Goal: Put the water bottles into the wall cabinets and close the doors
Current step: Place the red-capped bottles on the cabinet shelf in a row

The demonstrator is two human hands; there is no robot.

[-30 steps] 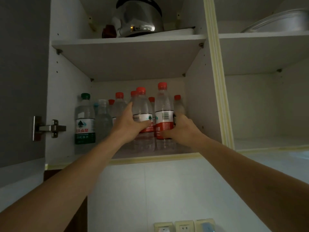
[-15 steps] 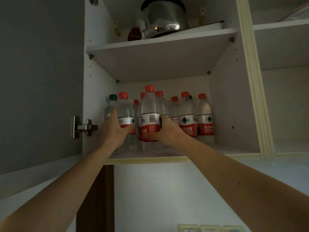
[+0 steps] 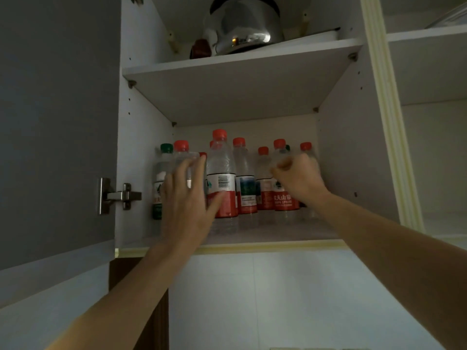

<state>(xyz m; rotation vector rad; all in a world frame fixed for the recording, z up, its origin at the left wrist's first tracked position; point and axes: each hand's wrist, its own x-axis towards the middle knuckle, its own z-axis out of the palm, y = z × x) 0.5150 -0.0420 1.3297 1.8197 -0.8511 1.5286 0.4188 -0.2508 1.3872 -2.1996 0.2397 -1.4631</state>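
Several clear water bottles with red caps and red labels stand on the lower shelf (image 3: pixel 267 233) of the open wall cabinet. A green-capped bottle (image 3: pixel 161 173) stands at the far left. The front bottle (image 3: pixel 222 183) shows its barcode. My left hand (image 3: pixel 187 198) is spread with straight fingers in front of the left red-capped bottle (image 3: pixel 181 147), its thumb beside the front bottle's red label. My right hand (image 3: pixel 298 178) hovers in front of the right-hand bottles (image 3: pixel 281 200) with its fingers curled; nothing shows inside it.
The grey cabinet door (image 3: pixel 58 122) stands open on the left, on a metal hinge (image 3: pixel 118 195). A steel kettle (image 3: pixel 247 24) sits on the upper shelf. To the right is a second open compartment (image 3: pixel 434 160). A white tiled wall runs below the cabinet.
My left hand has let go of the left bottle and spread its fingers. My right hand has left the front bottle, moved right and curled up.
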